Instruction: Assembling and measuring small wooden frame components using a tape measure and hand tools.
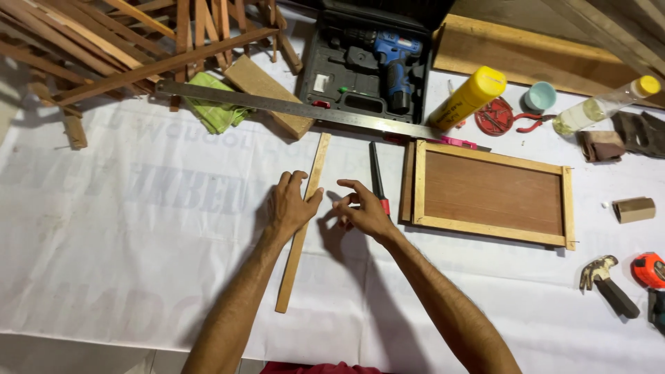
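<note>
A long thin wooden strip lies lengthwise on the white sheet. My left hand rests flat on it about a third of the way down, fingers spread, thumb over its right edge. My right hand hovers just right of the strip, fingers loosely curled and apart; whether something tiny is pinched in them I cannot tell. A small saw with a red handle lies just beyond the right hand.
A wooden framed panel lies to the right. Behind are a long steel ruler, a wood block, a green cloth, a cased blue drill, a yellow bottle, red pliers. A hammer and tape measure lie right; scrap slats are piled top left.
</note>
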